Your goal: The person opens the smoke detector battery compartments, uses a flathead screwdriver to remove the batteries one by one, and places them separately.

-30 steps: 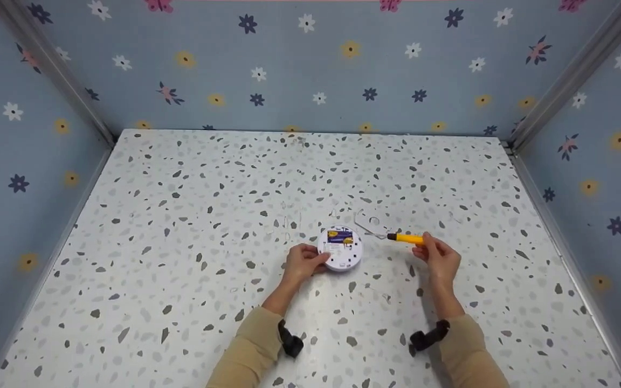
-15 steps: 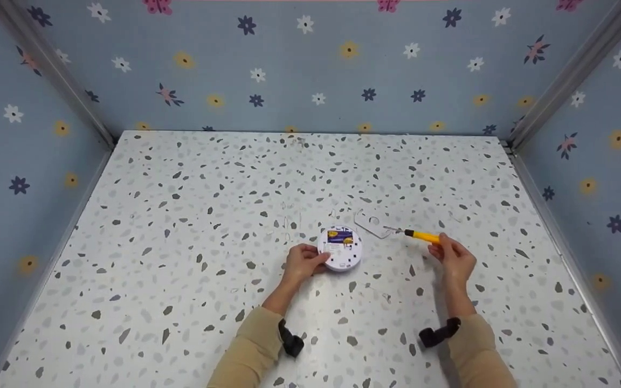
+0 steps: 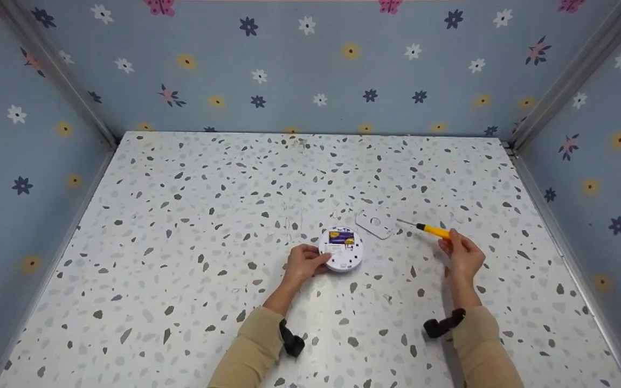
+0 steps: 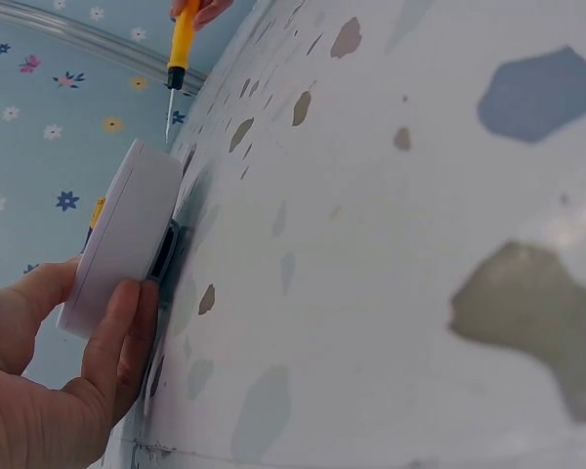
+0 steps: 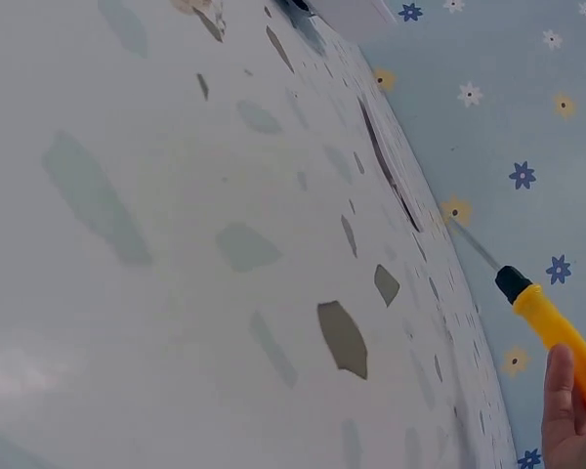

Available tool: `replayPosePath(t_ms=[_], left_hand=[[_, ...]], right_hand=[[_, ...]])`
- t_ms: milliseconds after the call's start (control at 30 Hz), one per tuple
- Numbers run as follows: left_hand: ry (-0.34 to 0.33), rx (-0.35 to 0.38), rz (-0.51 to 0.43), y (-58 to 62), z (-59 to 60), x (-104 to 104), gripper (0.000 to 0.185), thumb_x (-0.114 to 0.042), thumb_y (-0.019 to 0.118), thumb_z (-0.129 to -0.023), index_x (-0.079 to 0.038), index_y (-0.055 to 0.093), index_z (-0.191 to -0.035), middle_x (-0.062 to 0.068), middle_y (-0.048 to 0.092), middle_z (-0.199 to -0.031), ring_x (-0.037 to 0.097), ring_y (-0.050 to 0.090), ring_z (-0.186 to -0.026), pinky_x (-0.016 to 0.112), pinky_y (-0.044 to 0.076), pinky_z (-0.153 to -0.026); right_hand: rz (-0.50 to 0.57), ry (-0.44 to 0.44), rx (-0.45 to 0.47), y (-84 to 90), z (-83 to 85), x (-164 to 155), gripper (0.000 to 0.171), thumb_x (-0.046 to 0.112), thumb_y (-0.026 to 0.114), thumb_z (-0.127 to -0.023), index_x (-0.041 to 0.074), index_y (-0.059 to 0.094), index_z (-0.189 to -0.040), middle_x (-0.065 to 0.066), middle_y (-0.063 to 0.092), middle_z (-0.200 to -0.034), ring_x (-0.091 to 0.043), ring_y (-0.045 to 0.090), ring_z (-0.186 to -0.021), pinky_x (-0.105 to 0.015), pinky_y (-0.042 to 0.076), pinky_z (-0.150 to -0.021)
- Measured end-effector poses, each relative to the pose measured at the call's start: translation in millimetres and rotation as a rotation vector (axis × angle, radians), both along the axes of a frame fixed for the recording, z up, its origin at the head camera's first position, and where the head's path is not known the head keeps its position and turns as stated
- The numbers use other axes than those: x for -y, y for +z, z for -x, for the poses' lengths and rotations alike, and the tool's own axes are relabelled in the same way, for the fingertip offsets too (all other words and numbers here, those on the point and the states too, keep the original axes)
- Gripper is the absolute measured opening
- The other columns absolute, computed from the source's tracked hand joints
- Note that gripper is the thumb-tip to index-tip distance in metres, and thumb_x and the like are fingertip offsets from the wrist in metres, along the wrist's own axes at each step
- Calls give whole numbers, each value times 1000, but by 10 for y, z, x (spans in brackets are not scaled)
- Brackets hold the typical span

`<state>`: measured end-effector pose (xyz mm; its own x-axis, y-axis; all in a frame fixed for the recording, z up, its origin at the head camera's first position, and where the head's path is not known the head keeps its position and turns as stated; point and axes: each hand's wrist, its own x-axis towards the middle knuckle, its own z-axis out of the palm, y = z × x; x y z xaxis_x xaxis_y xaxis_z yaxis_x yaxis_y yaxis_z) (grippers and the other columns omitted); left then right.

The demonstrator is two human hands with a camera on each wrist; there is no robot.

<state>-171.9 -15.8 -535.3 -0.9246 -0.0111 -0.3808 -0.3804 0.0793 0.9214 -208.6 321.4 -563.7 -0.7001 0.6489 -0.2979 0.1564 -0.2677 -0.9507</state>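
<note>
A round white battery device (image 3: 341, 264), which looks like a smoke alarm, is held by its left edge in my left hand (image 3: 306, 263). Its back faces up, showing two purple-and-yellow batteries (image 3: 341, 237) in their compartment. The left wrist view shows the thumb on the back and fingers under the rim, close over the table. My right hand (image 3: 466, 256) grips the yellow handle of a screwdriver (image 3: 433, 230); its thin metal tip points left. Between the screwdriver tip and the device, a thin flat plate (image 3: 367, 227) with a round hole lies on the table.
The white speckled table (image 3: 208, 323) carries faint scratch-like marks near the device. Flowered blue panels (image 3: 310, 70) stand at the back and both sides, with metal posts (image 3: 574, 81) at the corners. A black wrist camera (image 3: 292, 343) sits on each sleeve.
My right hand has moved to the right with the screwdriver, whose tip has left the plate and now points up-left beside it. My left hand and the device have stayed put.
</note>
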Motion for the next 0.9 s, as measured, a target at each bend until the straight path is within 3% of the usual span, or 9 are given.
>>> replayPosePath(t_ms=[133, 367, 900], left_hand=[[0, 9, 9, -3, 7, -5, 34, -11, 69, -76, 6, 52, -101, 14, 61, -83, 18, 62, -68, 26, 53, -63], [-9, -1, 15, -9, 4, 3, 34, -11, 69, -76, 7, 52, -100, 14, 61, -82, 18, 62, -68, 26, 53, -62], [1, 0, -12, 2, 6, -2, 34, -9, 69, -76, 8, 51, -100, 16, 61, -83, 21, 63, -68, 27, 53, -62]], right_hand=[[8, -7, -2, -41, 42, -44, 52, 36, 71, -70, 3, 60, -108, -9, 60, -94, -17, 63, -76, -20, 51, -65], [8, 14, 111, 435, -118, 190, 42, 26, 66, -78, 3, 58, -112, -5, 58, -95, -12, 62, -73, -19, 50, -68], [-244, 226, 255, 424, -202, 136, 43, 28, 69, -76, 2, 61, -110, 1, 62, -82, -9, 62, -69, -17, 50, -65]])
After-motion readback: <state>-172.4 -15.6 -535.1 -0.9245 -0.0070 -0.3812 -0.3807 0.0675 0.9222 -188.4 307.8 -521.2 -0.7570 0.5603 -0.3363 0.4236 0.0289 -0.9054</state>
